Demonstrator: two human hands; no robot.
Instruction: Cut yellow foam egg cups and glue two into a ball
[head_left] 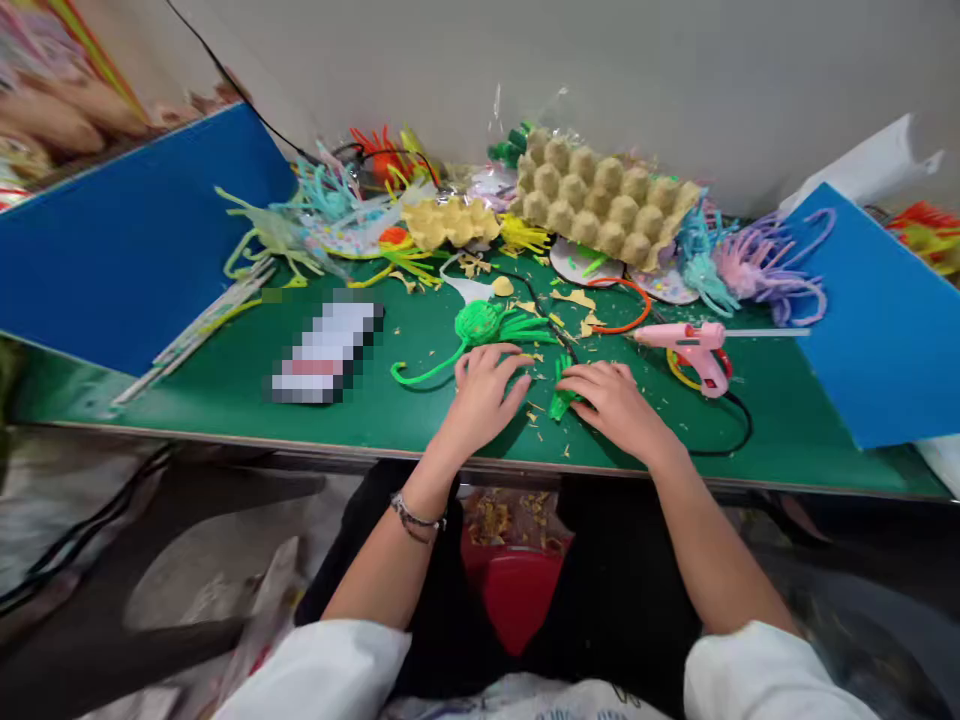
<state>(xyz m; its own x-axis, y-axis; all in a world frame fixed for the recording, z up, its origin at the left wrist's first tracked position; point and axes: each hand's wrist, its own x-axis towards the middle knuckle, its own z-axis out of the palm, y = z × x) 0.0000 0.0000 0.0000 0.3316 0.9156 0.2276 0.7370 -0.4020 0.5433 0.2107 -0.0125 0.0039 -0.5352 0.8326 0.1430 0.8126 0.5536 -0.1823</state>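
Observation:
My left hand (486, 385) lies flat on the green table (225, 380), fingers spread, just below a green pipe-cleaner figure (484, 325) with a coiled body and long legs. My right hand (611, 395) rests beside it, fingers curled over a small green piece (561, 398) that it pinches at the table's front. Yellow cardboard scraps (574, 298) lie scattered around both hands.
A pink glue gun (694, 345) with a black cord lies to the right. An egg carton (607, 200), pipe-cleaner figures and paper plates crowd the back. Blue boards (127, 240) stand at both sides. A blurred flat object (326, 350) lies left. A red bin (514, 580) sits under the table edge.

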